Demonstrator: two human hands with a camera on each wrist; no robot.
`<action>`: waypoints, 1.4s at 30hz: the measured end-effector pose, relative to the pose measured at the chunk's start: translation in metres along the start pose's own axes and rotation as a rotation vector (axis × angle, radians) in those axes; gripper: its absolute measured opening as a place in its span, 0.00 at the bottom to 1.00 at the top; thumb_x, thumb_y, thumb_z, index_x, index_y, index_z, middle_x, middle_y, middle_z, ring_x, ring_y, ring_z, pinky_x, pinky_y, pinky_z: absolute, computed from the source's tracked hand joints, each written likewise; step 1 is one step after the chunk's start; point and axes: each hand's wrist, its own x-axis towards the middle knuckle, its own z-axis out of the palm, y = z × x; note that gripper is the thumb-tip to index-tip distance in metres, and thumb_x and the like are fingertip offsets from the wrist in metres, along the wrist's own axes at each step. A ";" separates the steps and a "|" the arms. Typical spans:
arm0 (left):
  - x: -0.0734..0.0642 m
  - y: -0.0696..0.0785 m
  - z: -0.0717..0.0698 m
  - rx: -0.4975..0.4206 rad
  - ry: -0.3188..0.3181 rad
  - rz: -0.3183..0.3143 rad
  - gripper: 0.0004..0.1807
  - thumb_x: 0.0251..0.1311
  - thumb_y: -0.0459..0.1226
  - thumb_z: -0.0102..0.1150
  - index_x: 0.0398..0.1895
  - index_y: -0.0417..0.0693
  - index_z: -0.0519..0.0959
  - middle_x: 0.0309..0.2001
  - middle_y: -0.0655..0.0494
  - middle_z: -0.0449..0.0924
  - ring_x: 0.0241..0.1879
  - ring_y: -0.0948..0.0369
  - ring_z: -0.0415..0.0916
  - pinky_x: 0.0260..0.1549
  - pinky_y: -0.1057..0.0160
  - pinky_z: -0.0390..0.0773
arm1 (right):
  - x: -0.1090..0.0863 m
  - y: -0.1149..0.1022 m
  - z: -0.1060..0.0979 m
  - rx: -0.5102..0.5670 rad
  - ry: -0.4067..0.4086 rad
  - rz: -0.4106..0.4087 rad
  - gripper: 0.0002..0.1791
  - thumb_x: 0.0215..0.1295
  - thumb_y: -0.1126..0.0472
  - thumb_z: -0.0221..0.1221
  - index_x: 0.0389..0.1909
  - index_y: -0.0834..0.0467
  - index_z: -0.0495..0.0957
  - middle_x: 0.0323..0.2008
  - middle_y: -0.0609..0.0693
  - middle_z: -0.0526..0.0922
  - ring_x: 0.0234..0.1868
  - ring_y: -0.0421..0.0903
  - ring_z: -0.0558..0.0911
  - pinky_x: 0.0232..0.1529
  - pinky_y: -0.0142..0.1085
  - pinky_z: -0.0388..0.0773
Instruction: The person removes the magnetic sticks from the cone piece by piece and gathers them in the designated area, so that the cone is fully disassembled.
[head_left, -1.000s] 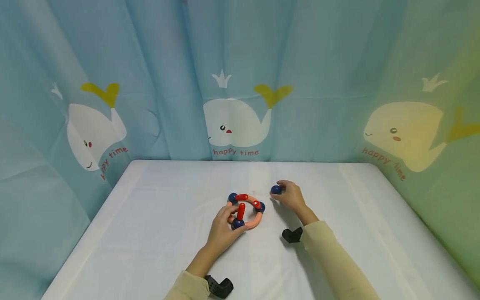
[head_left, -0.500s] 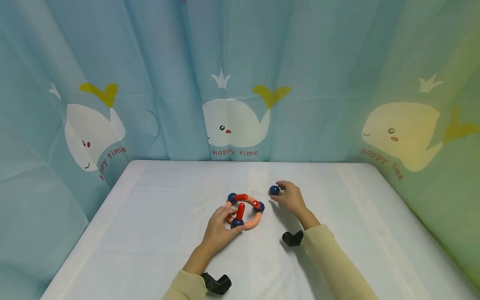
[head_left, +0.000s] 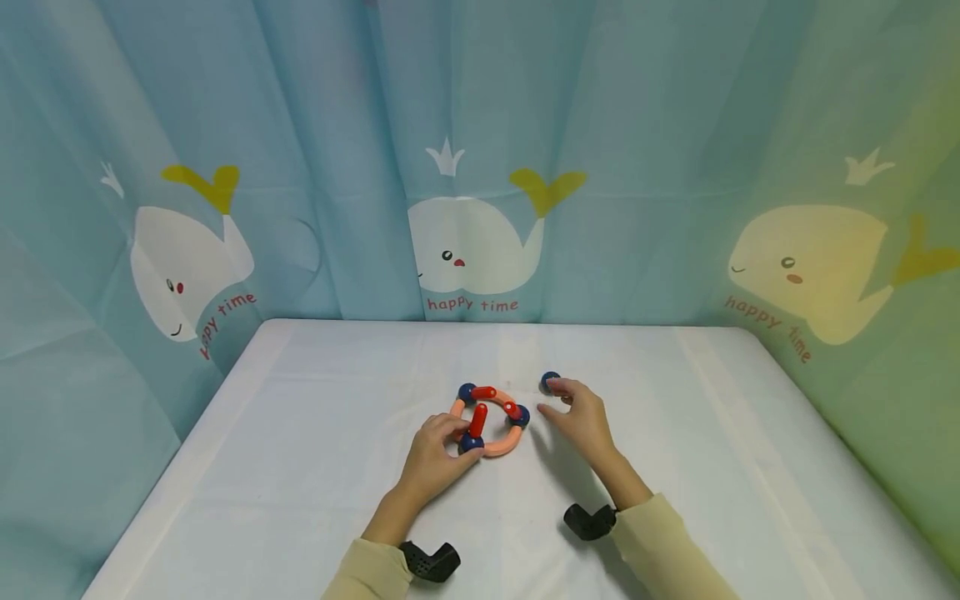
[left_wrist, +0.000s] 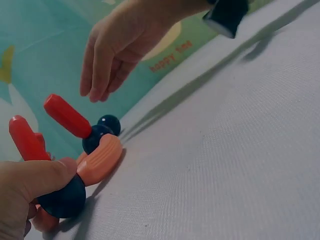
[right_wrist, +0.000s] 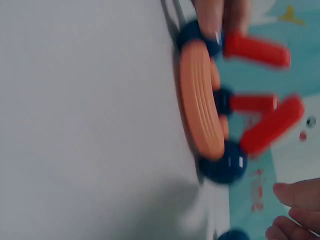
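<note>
On the table lies a ring of curved orange sticks [right_wrist: 201,100] joined by dark blue balls [head_left: 519,416], with red sticks [head_left: 479,420] rising from the balls. At the ring's near left, my left hand [head_left: 433,458] pinches one blue ball [left_wrist: 64,199] between thumb and fingers. A loose blue ball [head_left: 550,381] sits on the table to the ring's far right. My right hand [head_left: 583,421] is just on the near side of it, fingers relaxed and thumb apart, with nothing held. In the left wrist view, the right hand's fingers [left_wrist: 100,75] hang down above the ring.
The white-covered table [head_left: 322,483] ends at a light blue curtain [head_left: 337,167] with printed whales, which also lines the sides. Black wrist cameras [head_left: 432,562] stick out from both wrists, close over the cloth.
My right hand has let go of the loose blue ball and drawn back toward me, leaving the ball on the table. The left hand still pinches the ring's near ball, shifted slightly left.
</note>
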 end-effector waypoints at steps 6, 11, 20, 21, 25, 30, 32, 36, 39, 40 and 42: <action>0.001 -0.003 -0.002 0.003 0.014 0.012 0.19 0.39 0.40 0.74 0.36 0.43 0.81 0.35 0.59 0.79 0.35 0.63 0.71 0.33 0.64 0.73 | -0.025 -0.021 0.013 0.057 -0.023 0.020 0.14 0.50 0.68 0.67 0.39 0.68 0.80 0.35 0.57 0.82 0.37 0.52 0.80 0.42 0.44 0.76; 0.001 -0.005 -0.003 0.015 0.037 0.037 0.18 0.39 0.40 0.75 0.35 0.44 0.81 0.34 0.58 0.79 0.35 0.63 0.72 0.34 0.62 0.74 | -0.038 -0.036 0.031 0.126 -0.137 -0.018 0.13 0.51 0.67 0.66 0.38 0.68 0.80 0.34 0.56 0.82 0.36 0.50 0.81 0.40 0.42 0.77; 0.003 -0.007 -0.003 -0.007 0.053 0.040 0.15 0.37 0.36 0.73 0.31 0.43 0.81 0.31 0.59 0.79 0.34 0.62 0.72 0.35 0.61 0.73 | -0.034 -0.049 0.063 0.273 -0.195 -0.011 0.17 0.55 0.65 0.64 0.43 0.71 0.77 0.35 0.60 0.81 0.35 0.52 0.82 0.36 0.35 0.79; 0.003 -0.007 -0.002 -0.008 0.054 0.040 0.15 0.37 0.35 0.73 0.31 0.43 0.81 0.31 0.59 0.79 0.34 0.62 0.72 0.35 0.61 0.73 | -0.033 -0.049 0.065 0.284 -0.193 -0.012 0.16 0.55 0.65 0.64 0.42 0.71 0.77 0.34 0.59 0.81 0.35 0.51 0.82 0.36 0.34 0.79; 0.003 -0.007 -0.001 -0.012 0.051 0.036 0.14 0.36 0.35 0.72 0.31 0.43 0.81 0.30 0.60 0.78 0.33 0.62 0.72 0.35 0.61 0.73 | -0.033 -0.052 0.073 0.292 -0.148 -0.033 0.10 0.55 0.67 0.63 0.37 0.69 0.78 0.30 0.56 0.81 0.31 0.49 0.81 0.32 0.32 0.78; 0.003 -0.006 0.000 -0.005 0.056 0.043 0.14 0.36 0.35 0.73 0.30 0.43 0.81 0.32 0.59 0.79 0.35 0.62 0.73 0.35 0.61 0.73 | -0.035 -0.052 0.079 0.199 -0.075 -0.085 0.06 0.55 0.69 0.62 0.34 0.67 0.78 0.27 0.53 0.81 0.28 0.46 0.81 0.29 0.31 0.78; 0.003 -0.006 0.000 -0.006 0.061 0.046 0.14 0.36 0.34 0.72 0.30 0.43 0.81 0.32 0.58 0.79 0.34 0.61 0.73 0.35 0.61 0.73 | -0.035 -0.053 0.080 0.149 -0.051 -0.112 0.06 0.55 0.69 0.63 0.34 0.66 0.79 0.27 0.53 0.81 0.28 0.45 0.80 0.29 0.31 0.78; 0.005 -0.006 0.000 -0.022 0.065 0.038 0.13 0.36 0.34 0.72 0.29 0.43 0.80 0.32 0.57 0.79 0.34 0.62 0.73 0.34 0.62 0.74 | -0.035 -0.054 0.081 0.105 -0.018 -0.152 0.06 0.55 0.68 0.63 0.33 0.64 0.78 0.27 0.53 0.81 0.28 0.45 0.80 0.29 0.33 0.78; 0.005 -0.007 0.000 -0.029 0.070 0.032 0.12 0.36 0.34 0.72 0.28 0.43 0.80 0.31 0.58 0.79 0.34 0.62 0.73 0.34 0.62 0.74 | -0.036 -0.053 0.081 0.068 -0.003 -0.176 0.06 0.55 0.67 0.63 0.33 0.64 0.78 0.27 0.53 0.81 0.27 0.44 0.80 0.29 0.35 0.77; 0.005 -0.007 0.000 -0.031 0.071 0.030 0.12 0.36 0.34 0.73 0.28 0.43 0.80 0.31 0.58 0.79 0.34 0.62 0.73 0.34 0.62 0.74 | -0.036 -0.053 0.082 0.053 0.002 -0.179 0.06 0.55 0.67 0.63 0.33 0.64 0.78 0.27 0.53 0.81 0.27 0.44 0.79 0.29 0.35 0.77; 0.005 -0.007 0.000 -0.035 0.070 0.030 0.12 0.36 0.33 0.73 0.27 0.43 0.80 0.31 0.57 0.79 0.34 0.62 0.73 0.34 0.62 0.74 | -0.036 -0.053 0.082 0.024 0.013 -0.190 0.06 0.56 0.67 0.63 0.33 0.64 0.78 0.27 0.52 0.81 0.27 0.44 0.79 0.29 0.35 0.77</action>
